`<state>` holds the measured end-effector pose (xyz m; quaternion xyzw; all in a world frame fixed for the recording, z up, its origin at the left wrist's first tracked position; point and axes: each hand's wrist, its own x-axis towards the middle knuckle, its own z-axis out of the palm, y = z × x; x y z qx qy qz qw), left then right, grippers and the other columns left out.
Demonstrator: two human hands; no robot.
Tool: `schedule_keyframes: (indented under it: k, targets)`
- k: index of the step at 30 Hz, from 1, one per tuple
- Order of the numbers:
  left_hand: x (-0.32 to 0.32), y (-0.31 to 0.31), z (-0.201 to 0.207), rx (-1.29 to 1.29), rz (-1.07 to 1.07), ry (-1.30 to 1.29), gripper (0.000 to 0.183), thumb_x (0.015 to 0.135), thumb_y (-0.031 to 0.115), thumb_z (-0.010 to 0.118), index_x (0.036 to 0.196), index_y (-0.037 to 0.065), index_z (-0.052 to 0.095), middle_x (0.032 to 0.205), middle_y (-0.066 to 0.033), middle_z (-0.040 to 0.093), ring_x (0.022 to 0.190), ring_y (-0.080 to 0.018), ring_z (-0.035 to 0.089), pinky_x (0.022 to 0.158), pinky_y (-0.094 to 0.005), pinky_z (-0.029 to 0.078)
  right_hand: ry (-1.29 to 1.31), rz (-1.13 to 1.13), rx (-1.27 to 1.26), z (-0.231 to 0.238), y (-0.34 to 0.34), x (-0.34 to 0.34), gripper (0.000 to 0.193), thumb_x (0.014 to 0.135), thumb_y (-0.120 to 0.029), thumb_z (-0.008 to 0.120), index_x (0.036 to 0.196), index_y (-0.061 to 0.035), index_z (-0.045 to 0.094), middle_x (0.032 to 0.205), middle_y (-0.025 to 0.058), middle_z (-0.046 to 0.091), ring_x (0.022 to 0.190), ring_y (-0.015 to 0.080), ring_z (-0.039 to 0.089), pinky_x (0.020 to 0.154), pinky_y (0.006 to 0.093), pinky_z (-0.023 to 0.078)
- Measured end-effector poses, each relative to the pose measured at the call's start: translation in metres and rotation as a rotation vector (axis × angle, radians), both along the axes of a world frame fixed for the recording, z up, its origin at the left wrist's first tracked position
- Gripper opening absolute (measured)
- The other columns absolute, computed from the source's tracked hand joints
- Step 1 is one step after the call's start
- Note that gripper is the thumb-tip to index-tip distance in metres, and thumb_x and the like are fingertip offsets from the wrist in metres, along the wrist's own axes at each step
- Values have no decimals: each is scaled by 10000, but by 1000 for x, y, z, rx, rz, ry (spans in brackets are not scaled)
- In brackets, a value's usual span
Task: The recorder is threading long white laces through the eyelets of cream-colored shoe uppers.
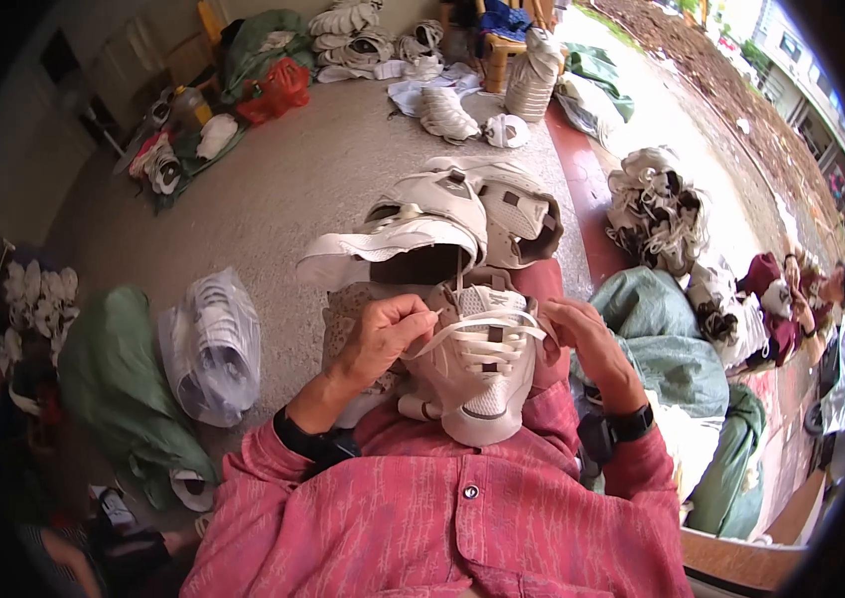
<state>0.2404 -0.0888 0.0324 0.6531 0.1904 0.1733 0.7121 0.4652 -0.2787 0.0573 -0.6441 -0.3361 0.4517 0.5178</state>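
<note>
A pale beige shoe upper lies in my lap with its toe toward me. White shoelace crosses its tongue in several rows. My left hand is closed at the upper's left side, thumb and fingertip pinching a lace end. On the other side, my right hand has its fingers bent together on the lace by the eyelets; the fingertips are partly hidden. Just beyond the upper, more beige shoe uppers are piled across my knees, one with a wide pale flap hanging left.
A clear bag of nested uppers and a green sack stand at left. Green sacks and a heap of uppers sit at right. Bundled uppers lie ahead. Another person in dark red is at far right.
</note>
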Motion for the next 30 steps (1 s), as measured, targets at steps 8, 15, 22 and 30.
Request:
schedule_keyframes:
  k: [8,15,22,30]
  targets:
    - [7,-1,13,177,-32,69,235,947,176,577,749,50,594,706,63,551,660,-19,459,563,-207,380,39,-25,114,-22,-4,2,236,974,-226,556,838,-38,595,748,8,586,682,87,537,660,231,415]
    - [23,-9,29,464,83,161,214,895,119,586,719,-1,567,631,55,506,628,-25,437,522,-247,378,34,-59,173,-11,-1,-2,222,972,-222,595,856,-33,602,753,-13,580,693,64,541,641,214,413]
    - [26,18,38,475,-163,143,141,929,155,638,887,21,638,802,35,586,727,-47,517,633,-234,446,-90,-11,126,-14,1,5,220,962,-225,632,884,-21,608,789,-20,597,737,62,545,675,226,435]
    - [27,53,14,336,-413,-141,298,839,112,747,1107,52,633,1046,15,576,1002,-96,526,934,-257,410,-595,71,197,28,20,14,137,914,-127,670,1006,-28,692,864,-2,649,780,79,565,694,249,454]
